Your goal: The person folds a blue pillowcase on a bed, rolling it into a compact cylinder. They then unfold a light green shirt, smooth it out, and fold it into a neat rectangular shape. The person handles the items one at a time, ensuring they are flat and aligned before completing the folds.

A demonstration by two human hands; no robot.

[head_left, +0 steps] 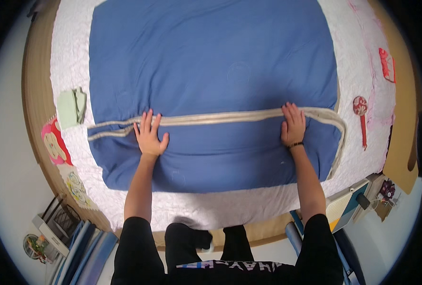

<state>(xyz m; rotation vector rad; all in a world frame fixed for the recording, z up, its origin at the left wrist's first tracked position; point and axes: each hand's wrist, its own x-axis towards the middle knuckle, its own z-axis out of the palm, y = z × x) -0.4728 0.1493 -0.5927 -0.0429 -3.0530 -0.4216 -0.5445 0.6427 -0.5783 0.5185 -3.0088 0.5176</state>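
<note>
A large blue quilt (206,57) with a cream edging (220,118) lies on the bed, its near part folded over so that the edging runs across it from left to right. My left hand (149,135) rests flat on the fold at the left, fingers spread over the edging. Farther right, my right hand (293,126) lies on the same edging with its fingers stretched out and a dark band round the wrist. Neither hand grips anything that I can see. At both ends of the fold the edging bends away in loose loops.
A pale quilted sheet (277,199) covers the bed. On it lie a folded light green cloth (71,108) at the left and a red paddle-shaped object (361,118) at the right. Rolled blue mats (85,254) stand at the lower left, near a white shelf (51,232).
</note>
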